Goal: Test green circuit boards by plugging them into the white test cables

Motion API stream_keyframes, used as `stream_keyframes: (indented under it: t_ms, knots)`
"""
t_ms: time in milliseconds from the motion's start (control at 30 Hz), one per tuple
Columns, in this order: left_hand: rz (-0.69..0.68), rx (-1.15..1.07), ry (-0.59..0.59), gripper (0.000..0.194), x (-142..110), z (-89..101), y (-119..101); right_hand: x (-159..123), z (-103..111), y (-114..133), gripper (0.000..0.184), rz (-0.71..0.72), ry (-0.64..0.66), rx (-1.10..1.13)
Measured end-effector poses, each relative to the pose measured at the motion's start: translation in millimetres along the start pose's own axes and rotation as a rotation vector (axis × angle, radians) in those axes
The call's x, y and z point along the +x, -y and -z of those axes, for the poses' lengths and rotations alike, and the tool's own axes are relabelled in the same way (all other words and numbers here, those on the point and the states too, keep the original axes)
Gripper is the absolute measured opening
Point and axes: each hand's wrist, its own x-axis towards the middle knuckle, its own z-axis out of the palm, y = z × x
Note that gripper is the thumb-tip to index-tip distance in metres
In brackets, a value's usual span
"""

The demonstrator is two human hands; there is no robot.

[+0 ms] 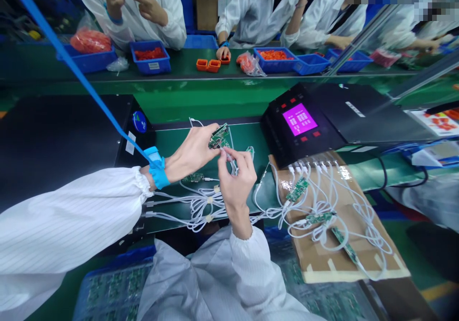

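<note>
Above the green bench, a green circuit board [223,137] is held in my left hand [195,149], its fingers closed along the board's edge. A blue wrist strap with a cord circles that wrist. My right hand [238,177] pinches the end of a white cable [234,168] at the board's lower edge; whether the plug is seated is hidden by the fingers. Another circuit board [250,153] lies just beyond my right hand. Beneath my left wrist a further board [193,177] has a white cable attached. Bundled white cables [204,206] lie below both hands.
A black tester with a lit magenta screen [300,119] stands right, cables running to boards on a cardboard sheet [315,268]. Left is a black box [64,134]. Co-workers sit across the bench behind blue bins [152,65] of orange parts. Trays of boards [111,287] sit below.
</note>
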Motion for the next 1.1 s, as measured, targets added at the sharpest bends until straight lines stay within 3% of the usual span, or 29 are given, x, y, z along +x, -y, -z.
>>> stream_keyframes:
  t_ms: [600,900,1000,1100]
  knots:
    - [-0.087,0.043,-0.029,0.020,-4,-3.6,-2,-1,-7,-6,0.014,0.075,-0.007,0.002]
    - [-0.083,0.056,-0.029,0.017,-5,-8.1,-1,1,-6,-9,0.014,0.025,0.104,0.079]
    - [-0.063,-0.041,0.026,0.011,-3,-3.7,-4,3,-3,-16,0.014,-0.070,0.067,0.122]
    - [0.046,-0.320,0.148,0.022,0,4.4,-3,4,1,-23,0.017,-0.165,0.033,0.150]
